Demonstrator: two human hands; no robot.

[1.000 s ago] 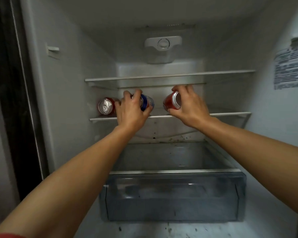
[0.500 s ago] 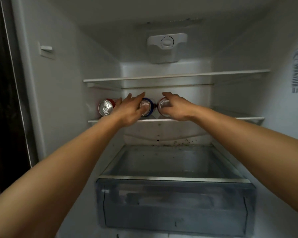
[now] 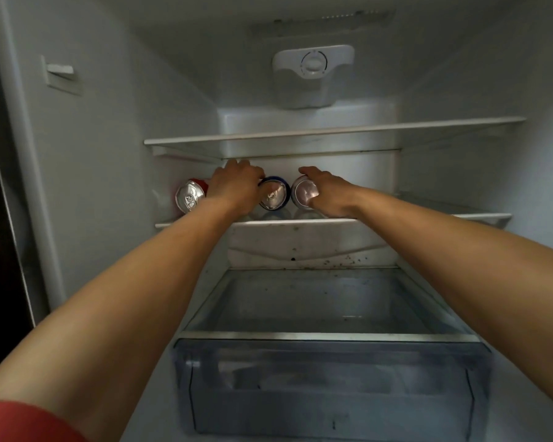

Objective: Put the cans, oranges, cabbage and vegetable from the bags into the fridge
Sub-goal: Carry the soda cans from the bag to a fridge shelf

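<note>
Three cans lie on their sides on the fridge's middle glass shelf (image 3: 479,215), ends facing me. A red can (image 3: 190,195) rests alone at the left. My left hand (image 3: 235,189) grips the blue can (image 3: 274,195) beside it from the left and top. My right hand (image 3: 328,194) wraps the other red can (image 3: 303,192) from the right. The blue can and this red can sit side by side, almost touching. No oranges, cabbage, vegetable or bags are in view.
A bare glass shelf (image 3: 332,132) hangs just above my hands. Below sits a transparent crisper drawer (image 3: 329,387) under a glass cover (image 3: 326,335). A thermostat dial housing (image 3: 313,63) is on the back wall. The fridge's left wall (image 3: 109,154) stands close to the lone can.
Both hands have pushed their cans deeper onto the middle shelf and closer together. The camera has moved nearer to the fridge.
</note>
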